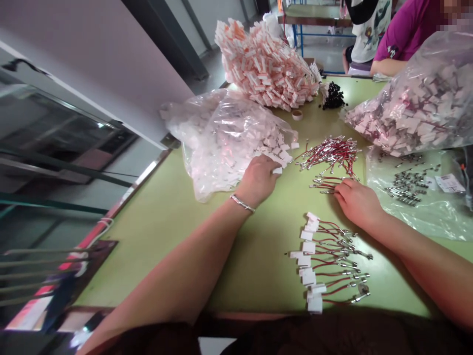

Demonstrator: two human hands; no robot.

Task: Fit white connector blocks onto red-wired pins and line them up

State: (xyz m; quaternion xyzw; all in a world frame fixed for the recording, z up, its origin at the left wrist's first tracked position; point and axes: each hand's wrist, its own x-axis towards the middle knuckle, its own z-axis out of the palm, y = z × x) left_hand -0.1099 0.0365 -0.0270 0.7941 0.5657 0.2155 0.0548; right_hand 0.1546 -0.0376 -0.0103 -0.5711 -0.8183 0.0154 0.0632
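Observation:
My left hand (259,178), with a bracelet at the wrist, pinches a small white connector (277,170) beside an open clear bag (218,143) of white pieces. My right hand (356,201) has its fingers pressed together on the ends of short red wires (325,183) with metal terminals. Behind these lies a larger pile of red wires (332,152). Nearer my body, several white connectors (308,247) joined to red wires with metal ends lie in a column on the green table (258,266).
A heap of white and orange pieces (266,64) stands at the back, near a tape roll (297,115) and black-tipped parts (333,95). On the right are a full bag (417,108) and small metal parts (406,186) on plastic. A person in purple (406,32) sits beyond.

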